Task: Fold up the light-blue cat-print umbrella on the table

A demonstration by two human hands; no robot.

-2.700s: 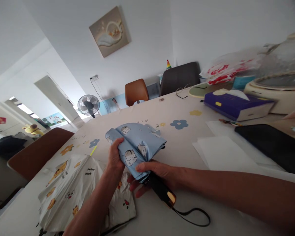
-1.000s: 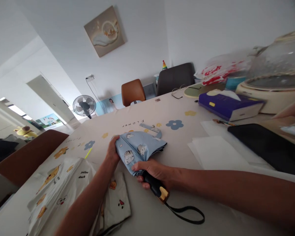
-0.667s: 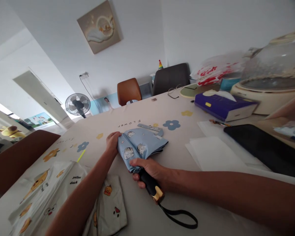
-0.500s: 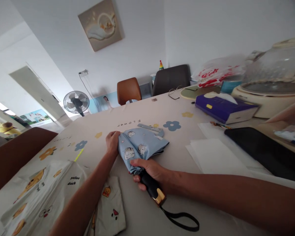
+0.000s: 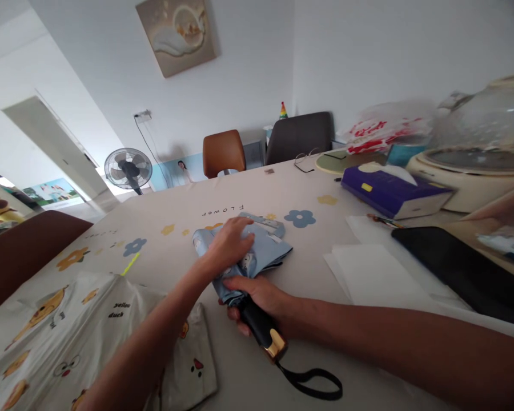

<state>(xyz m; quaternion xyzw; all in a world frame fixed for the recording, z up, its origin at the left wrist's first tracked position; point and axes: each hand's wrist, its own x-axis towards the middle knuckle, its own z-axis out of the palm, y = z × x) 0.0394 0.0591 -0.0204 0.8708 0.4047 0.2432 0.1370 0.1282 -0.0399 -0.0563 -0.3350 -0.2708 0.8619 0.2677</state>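
A folded light-blue umbrella [image 5: 265, 251] with cartoon prints lies over the middle of the table, its black and gold handle [image 5: 263, 331] pointing toward me with a black strap loop. My right hand [image 5: 261, 299] is wrapped round the umbrella where cloth meets handle, thumb on top. On top of the blue cloth rests my left hand [image 5: 231, 242], its fingers spread and somewhat bent, pointing right. A pale strap with a fastening lies at the cloth's far edge.
White duck-print cloth or bags [image 5: 89, 319] lie at the left. To the right are white sheets [image 5: 368, 268], a black flat object [image 5: 458, 268], a purple tissue box [image 5: 394, 191] and a large appliance [image 5: 475, 171]. Glasses [image 5: 304, 161] sit at the far edge, with chairs beyond.
My left hand has moved from the umbrella's left edge rightward onto the top of the cloth, and its fingers have spread. My right hand keeps its hold.
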